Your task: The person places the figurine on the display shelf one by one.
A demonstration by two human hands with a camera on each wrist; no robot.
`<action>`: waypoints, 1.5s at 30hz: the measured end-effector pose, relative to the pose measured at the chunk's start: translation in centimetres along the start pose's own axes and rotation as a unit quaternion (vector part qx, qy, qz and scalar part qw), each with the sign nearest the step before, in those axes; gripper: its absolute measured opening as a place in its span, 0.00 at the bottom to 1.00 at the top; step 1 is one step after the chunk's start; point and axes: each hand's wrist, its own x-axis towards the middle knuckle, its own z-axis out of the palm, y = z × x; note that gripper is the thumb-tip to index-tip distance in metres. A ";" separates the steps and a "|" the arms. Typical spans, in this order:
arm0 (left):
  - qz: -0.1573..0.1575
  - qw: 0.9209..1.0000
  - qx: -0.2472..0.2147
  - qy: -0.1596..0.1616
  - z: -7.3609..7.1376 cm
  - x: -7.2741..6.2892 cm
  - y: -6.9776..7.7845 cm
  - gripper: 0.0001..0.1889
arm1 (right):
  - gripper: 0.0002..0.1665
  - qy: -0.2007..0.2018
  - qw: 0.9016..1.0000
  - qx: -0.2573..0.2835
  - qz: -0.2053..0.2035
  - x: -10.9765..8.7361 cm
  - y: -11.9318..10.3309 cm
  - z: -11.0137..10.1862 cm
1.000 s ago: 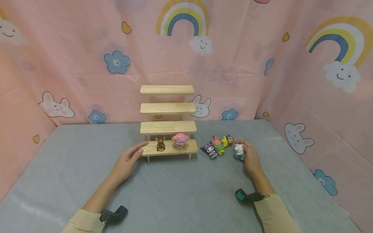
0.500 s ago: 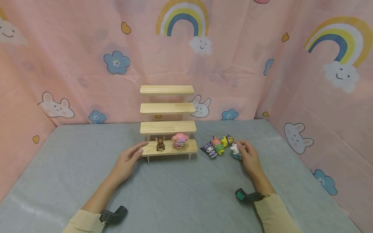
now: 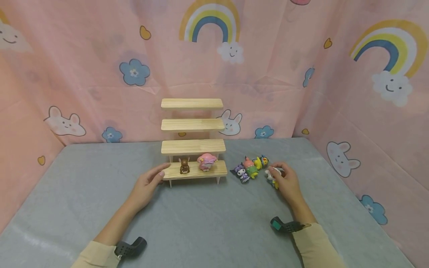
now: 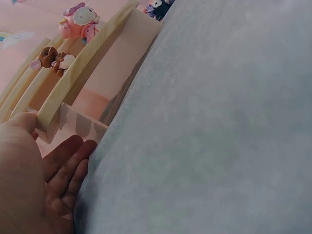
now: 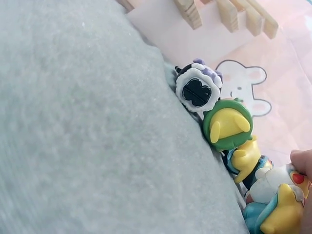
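Observation:
My left hand (image 3: 146,188) holds the left end of the lowest board of a stepped wooden display stand (image 3: 192,147); in the left wrist view several fingers (image 4: 73,170) extend below the board. On that board stand a small brown figurine (image 3: 184,166) and a bigger pink-hooded figurine (image 3: 207,162). To the right of the stand, my right hand (image 3: 289,185) pinches a toy figurine (image 5: 273,187) with a white head and yellow and turquoise parts. It is close over the cloth, partly covered by my fingers.
Left of my right hand lie a purple-and-black figurine (image 3: 242,173), a pink-and-green one (image 3: 250,167) and a yellow-and-blue one (image 3: 261,162), close together. Grey cloth (image 3: 214,223) covers the table. A pink printed curtain (image 3: 261,93) hangs behind and at both sides.
My right hand has shifted slightly left and turned the white-headed figurine, so its yellow part now shows in the head view. The left hand and stand stay put.

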 end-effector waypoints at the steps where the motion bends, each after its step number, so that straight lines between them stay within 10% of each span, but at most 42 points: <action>1: 0.000 1.000 0.000 0.000 0.0 0.0 0.0 0.21 | 0.21 -0.002 1.000 -0.008 -0.002 0.0 0.0 0.0; 22: 0.000 1.000 0.004 0.004 0.0 0.1 -0.3 0.21 | 0.11 0.069 0.996 0.049 -0.039 -0.1 0.5 0.2; 33: 0.001 1.000 0.008 0.005 0.0 0.1 -0.2 0.21 | 0.08 0.116 0.985 0.107 -0.065 -1.6 -3.2 -0.3; 45: -0.002 1.000 0.014 0.001 0.0 0.0 0.0 0.21 | 0.09 0.089 0.990 0.085 -0.070 -1.6 -3.3 -0.3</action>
